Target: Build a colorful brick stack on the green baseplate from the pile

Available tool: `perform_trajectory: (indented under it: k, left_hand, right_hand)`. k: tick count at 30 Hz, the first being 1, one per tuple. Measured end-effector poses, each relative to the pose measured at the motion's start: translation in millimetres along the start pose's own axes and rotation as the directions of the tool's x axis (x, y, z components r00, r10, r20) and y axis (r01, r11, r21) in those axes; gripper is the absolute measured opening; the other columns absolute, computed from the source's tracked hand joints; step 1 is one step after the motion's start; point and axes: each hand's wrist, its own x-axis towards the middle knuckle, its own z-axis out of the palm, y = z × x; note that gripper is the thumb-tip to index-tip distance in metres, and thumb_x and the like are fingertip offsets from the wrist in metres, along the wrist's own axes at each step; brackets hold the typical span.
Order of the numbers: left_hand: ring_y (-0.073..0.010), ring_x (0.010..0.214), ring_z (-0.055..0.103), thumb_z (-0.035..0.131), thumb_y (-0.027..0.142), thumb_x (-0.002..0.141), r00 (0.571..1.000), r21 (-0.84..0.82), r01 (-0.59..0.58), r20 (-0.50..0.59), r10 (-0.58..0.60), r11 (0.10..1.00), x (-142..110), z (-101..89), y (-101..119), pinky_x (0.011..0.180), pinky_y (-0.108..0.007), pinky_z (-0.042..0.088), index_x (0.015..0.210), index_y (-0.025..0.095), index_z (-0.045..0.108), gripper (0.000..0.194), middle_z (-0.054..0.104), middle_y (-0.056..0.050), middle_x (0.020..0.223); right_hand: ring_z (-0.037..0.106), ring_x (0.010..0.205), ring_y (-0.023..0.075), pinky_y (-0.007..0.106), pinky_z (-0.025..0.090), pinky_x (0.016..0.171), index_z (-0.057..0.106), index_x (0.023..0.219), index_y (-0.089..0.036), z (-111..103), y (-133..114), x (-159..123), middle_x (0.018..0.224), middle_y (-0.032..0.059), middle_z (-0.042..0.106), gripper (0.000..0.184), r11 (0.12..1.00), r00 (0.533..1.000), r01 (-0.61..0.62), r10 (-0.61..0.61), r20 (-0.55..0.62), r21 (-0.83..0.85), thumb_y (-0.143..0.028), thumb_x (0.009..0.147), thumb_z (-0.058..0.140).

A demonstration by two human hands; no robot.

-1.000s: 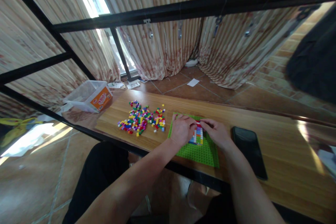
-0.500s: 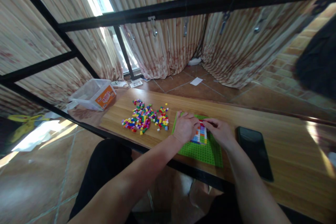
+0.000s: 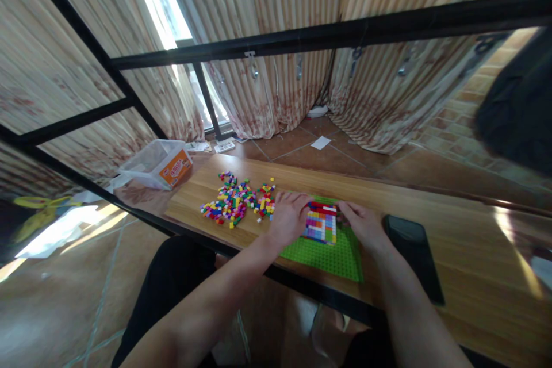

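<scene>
A green studded baseplate [image 3: 330,261] lies on the wooden table. On it sits a rectangular patch of small building bricks [image 3: 321,223], with red ones along its far side and white, orange, blue and other colours nearer me. My left hand [image 3: 288,218] rests over the plate's left part, its fingers stretched out and touching the patch's left edge. At the far right corner of the patch is my right hand [image 3: 360,223], fingers loosely bent and apart, with no brick visible in them. Its thumb is partly hidden.
Loose coloured bricks [image 3: 235,201] lie scattered left of the plate. A clear plastic box [image 3: 144,164] with an orange label stands past the table's left end. On the right lies a black phone [image 3: 414,256]. A black metal bar [image 3: 302,40] crosses above the table.
My left hand has slid left, uncovering more of the brick patch. My right hand has eased off the red bricks to the patch's right edge. The view has tilted slightly.
</scene>
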Motion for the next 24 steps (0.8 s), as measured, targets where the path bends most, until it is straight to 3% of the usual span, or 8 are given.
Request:
perform_trajectory:
  k: [3, 6, 12, 16, 24]
  left_hand:
    - [-0.0186, 0.103, 0.058, 0.051, 0.013, 0.086, 0.992, -0.005, 0.089, -0.089, -0.089, 0.996, -17.7, -12.8, -19.2, 0.098, -0.038, 0.04, 0.104, 0.021, 0.065, 0.024, 0.068, -0.004, 0.108]
    - [-0.0194, 0.103, 0.059, 0.051, 0.012, 0.085, 0.977, -0.029, 0.169, -0.128, -0.171, 0.985, -41.2, -25.4, -39.7, 0.095, -0.037, 0.045, 0.102, 0.02, 0.065, 0.023, 0.068, -0.005, 0.105]
    - [-0.0195, 0.101, 0.06, 0.052, 0.014, 0.085, 0.952, -0.02, 0.281, -0.119, -0.282, 0.959, -75.5, -40.7, -60.0, 0.094, -0.038, 0.048, 0.096, 0.019, 0.066, 0.018, 0.067, -0.006, 0.103]
    - [-0.0193, 0.102, 0.058, 0.055, 0.016, 0.085, 0.957, 0.05, 0.282, -0.084, -0.277, 0.958, -73.5, -39.3, -56.0, 0.095, -0.039, 0.045, 0.095, 0.02, 0.067, 0.017, 0.066, -0.005, 0.106]
    - [-0.0236, 0.109, 0.051, 0.055, 0.023, 0.088, 0.983, 0.257, 0.161, 0.045, -0.178, 0.953, -58.2, -29.2, -53.1, 0.095, -0.044, 0.038, 0.099, 0.027, 0.07, 0.019, 0.06, -0.002, 0.12]
  right_hand:
    - [0.065, 0.068, 0.0195, 0.029, 0.048, 0.06, 0.071, 0.094, -0.014, -0.3, 6.9, 3.4, 0.083, 0.0088, 0.073, 0.05, 0.998, 0.999, -0.027, 0.029, -0.044, 0.049, -0.057, 0.08, 0.049]
    - [0.065, 0.07, 0.021, 0.029, 0.048, 0.061, 0.072, 0.089, -0.016, 0.6, 10.5, 4.9, 0.075, 0.0078, 0.072, 0.048, 0.999, 0.999, -0.001, 0.0, -0.036, -0.036, -0.056, 0.082, 0.047]
    - [0.066, 0.069, 0.023, 0.031, 0.046, 0.061, 0.073, 0.092, -0.015, 0.5, 6.6, 2.3, 0.069, 0.0065, 0.072, 0.05, 0.981, 0.999, 0.03, -0.038, -0.038, -0.192, -0.055, 0.084, 0.044]
    - [0.066, 0.066, 0.0232, 0.031, 0.045, 0.061, 0.074, 0.089, -0.016, -0.7, -0.7, -0.2, 0.067, 0.006, 0.072, 0.048, 0.955, 0.997, 0.048, -0.065, -0.051, -0.292, -0.053, 0.084, 0.043]
    - [0.064, 0.062, 0.0217, 0.029, 0.042, 0.056, 0.074, 0.08, -0.019, -0.4, -8.3, -2.5, 0.063, 0.0054, 0.071, 0.048, 0.935, 0.995, 0.053, -0.079, -0.06, -0.35, -0.054, 0.083, 0.042]
